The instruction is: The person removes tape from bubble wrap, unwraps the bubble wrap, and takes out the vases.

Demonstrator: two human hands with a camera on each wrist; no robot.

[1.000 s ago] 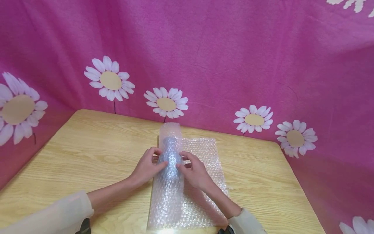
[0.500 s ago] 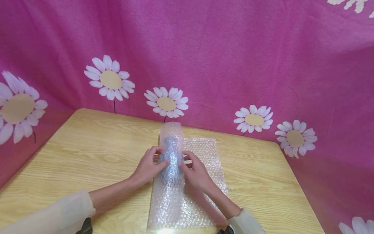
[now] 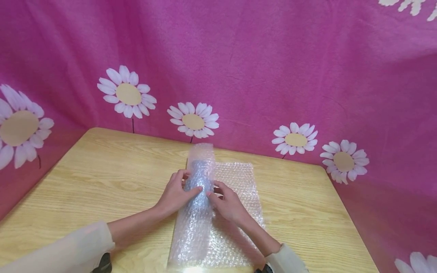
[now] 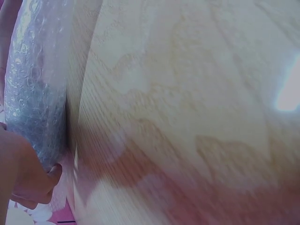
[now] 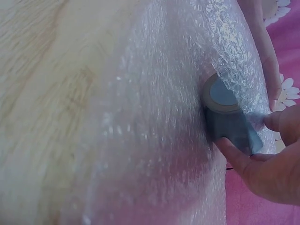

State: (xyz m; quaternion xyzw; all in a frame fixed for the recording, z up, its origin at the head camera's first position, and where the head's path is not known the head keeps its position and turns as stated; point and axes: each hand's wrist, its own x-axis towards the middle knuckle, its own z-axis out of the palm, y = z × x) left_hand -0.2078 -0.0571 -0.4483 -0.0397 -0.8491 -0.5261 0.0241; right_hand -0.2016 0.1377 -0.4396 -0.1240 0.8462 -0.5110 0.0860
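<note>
A grey-blue, vase-like object (image 5: 229,124) lies on its side under a folded layer of clear bubble wrap (image 3: 192,235). Its round end, with a raised rim, shows in the right wrist view; the wrap veils the rest. My left hand (image 3: 177,192) holds the wrapped object from the left, thumb across the top and fingers along its side. From the right, my right hand (image 3: 229,203) grips it, fingers against the bare side beneath the wrap's edge. In the left wrist view the left hand (image 4: 28,171) is partly cut off by the frame.
More bubble wrap (image 3: 235,178) spreads flat to the right of the covered object. Everything lies on a light wooden table (image 3: 112,174). A magenta cloth (image 3: 246,76) printed with white daisies hangs behind the table and along its sides.
My left thumb has slid slightly right over the wrapped object. The near end of the folded wrap has shifted a little left. My right hand stays almost in place.
</note>
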